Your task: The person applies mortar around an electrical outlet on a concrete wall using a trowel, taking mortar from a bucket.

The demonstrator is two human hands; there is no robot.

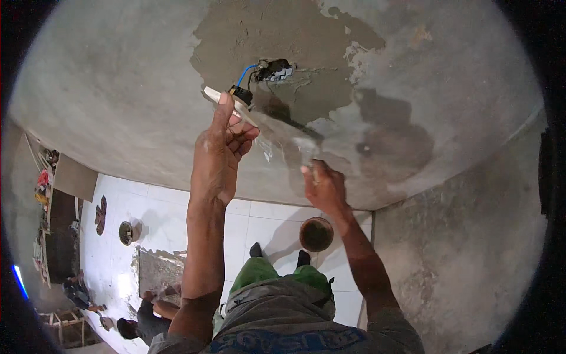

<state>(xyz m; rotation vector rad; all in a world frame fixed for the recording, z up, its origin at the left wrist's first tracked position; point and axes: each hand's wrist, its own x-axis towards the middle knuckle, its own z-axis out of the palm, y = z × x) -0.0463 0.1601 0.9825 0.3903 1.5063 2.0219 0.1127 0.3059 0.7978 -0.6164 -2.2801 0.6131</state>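
My left hand (221,147) is closed on a white electrical wall plate (244,113), pinched at its edge and tilted away from the wall. On the plate's back sits a black fitting (241,94), from which a blue wire (244,74) and a dark wire run to a wall box hole (275,71). Patched, darker plaster (321,35) surrounds the hole. Lower and to the right, my right hand (326,186) is closed close to the wall. A pale, blurred shape (305,147) shows just beyond its fingers; what it grips cannot be made out.
A round tub (316,234) stands on the white tiled floor (236,233) near my feet. Farther left are a small bucket (126,233), a rough floor patch (158,272) and a shelf unit (62,224). Two other people (144,321) are low at the left. A side wall rises right.
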